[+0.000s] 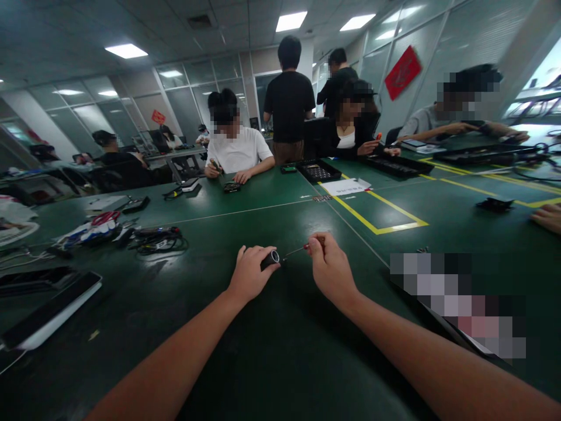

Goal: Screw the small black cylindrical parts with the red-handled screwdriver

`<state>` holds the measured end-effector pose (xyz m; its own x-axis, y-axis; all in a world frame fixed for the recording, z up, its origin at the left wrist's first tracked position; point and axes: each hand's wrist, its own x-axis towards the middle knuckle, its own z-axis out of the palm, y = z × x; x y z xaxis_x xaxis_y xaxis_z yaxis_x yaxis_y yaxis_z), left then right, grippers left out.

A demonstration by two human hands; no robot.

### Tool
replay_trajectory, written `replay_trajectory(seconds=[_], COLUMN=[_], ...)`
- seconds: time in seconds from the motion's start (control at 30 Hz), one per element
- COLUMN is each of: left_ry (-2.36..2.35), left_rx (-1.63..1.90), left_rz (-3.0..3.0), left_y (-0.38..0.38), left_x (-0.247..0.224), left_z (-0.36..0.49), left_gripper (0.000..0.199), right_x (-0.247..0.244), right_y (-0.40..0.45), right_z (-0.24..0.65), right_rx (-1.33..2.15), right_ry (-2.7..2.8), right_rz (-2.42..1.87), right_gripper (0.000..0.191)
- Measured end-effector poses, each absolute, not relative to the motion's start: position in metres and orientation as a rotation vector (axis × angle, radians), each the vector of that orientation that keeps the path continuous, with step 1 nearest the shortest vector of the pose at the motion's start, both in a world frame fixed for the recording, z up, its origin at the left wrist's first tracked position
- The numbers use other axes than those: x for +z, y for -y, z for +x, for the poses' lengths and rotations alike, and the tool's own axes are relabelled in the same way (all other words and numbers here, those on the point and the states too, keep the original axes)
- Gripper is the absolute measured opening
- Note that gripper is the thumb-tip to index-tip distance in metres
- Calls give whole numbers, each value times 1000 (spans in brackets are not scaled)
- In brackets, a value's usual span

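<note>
A small black cylinder [270, 259] with a pale ring at its open end is gripped by my left hand [250, 272], over the green table [263, 362]. My right hand [332, 269] pinches the red handle of a thin screwdriver [297, 251]. Its metal shaft points left toward the cylinder's ringed end, and the tip is beside that end. Something small and dark sits at the tip; I cannot make out what it is or whether it touches the cylinder.
Black cables [160, 238] and a dark flat device [52, 310] lie on the left. Black trays [319, 171] and a white paper [346, 187] are further back. People sit across the table. Another person's hand [547, 218] rests at the right edge, beyond a partly blurred item.
</note>
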<state>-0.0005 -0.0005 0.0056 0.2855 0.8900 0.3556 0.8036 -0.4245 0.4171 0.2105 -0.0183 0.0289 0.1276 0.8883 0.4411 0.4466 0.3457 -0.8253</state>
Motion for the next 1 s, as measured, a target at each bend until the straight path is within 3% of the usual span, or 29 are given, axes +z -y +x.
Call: replay_trajectory(seconds=[0.17,0.37,0.47,0.63,0.83,1.0], left_ry=[-1551,-1533,-1480,-1474,-1305,-1380], left_rx=[1020,1002,948,745,367,194], left_rz=[2256,2154,2116,2215,2455,2462], left_y=[0,-4,-6,-12,-27,-37], left_x=[13,27,37,46,47,43], left_z=[-3,-9,-8,0,10,17], left_gripper=[28,43,32,13,13,29], right_x=[29,31,31,34,36,35], right_y=[20,21,21,21,20,20], right_z=[211,212,213,215,215,215], right_rx=[508,494,502,488,509,509], right_ry=[1449,1413,1404,1391,1377,1370], right_rz=[-1232,-1211,-1203,-1207,-1203,-1198], right_gripper=[22,25,25,25,24,24])
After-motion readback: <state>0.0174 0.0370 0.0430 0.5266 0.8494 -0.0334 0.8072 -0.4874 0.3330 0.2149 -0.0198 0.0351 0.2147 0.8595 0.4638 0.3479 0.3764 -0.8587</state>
